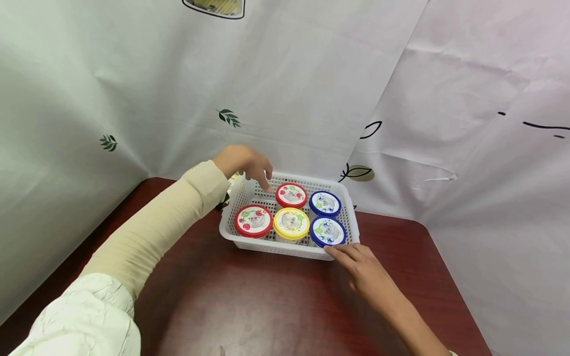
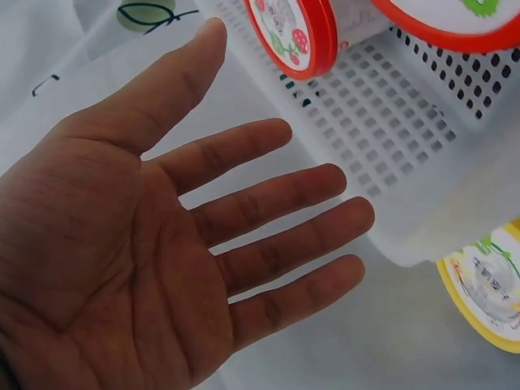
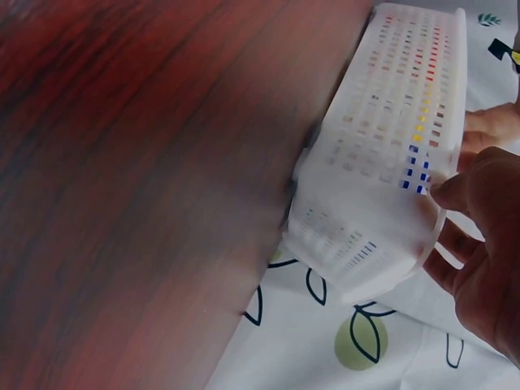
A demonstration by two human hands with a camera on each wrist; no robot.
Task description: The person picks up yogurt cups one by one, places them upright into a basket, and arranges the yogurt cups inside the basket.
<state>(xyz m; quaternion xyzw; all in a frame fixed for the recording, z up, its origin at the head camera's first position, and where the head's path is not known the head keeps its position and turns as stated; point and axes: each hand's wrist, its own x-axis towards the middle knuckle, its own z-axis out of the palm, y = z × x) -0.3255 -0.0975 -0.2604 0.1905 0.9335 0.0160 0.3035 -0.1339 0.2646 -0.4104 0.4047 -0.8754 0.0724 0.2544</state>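
A white perforated plastic basket (image 1: pixel 285 248) sits on the table against the sheet. Inside stand lidded tubs in two rows: a red-lidded tub (image 1: pixel 291 195) and a blue-lidded tub (image 1: pixel 325 203) behind; a red-lidded tub (image 1: pixel 254 220), a yellow-lidded tub (image 1: pixel 291 223) and a blue-lidded tub (image 1: pixel 328 231) in front. My left hand (image 2: pixel 187 227) hovers over the basket's back-left part, fingers spread, holding nothing. At the front-right corner, my right hand (image 3: pixel 487 244) grips the basket's rim, thumb on the long side and fingers around the corner.
Another yellow-lidded tub (image 2: pixel 491 280) lies outside the basket's left end, mostly hidden by my left arm in the head view. Dark red-brown table (image 1: pixel 249 301) extends in front. A white printed sheet (image 1: pixel 303 99) hangs close behind the basket and along both sides.
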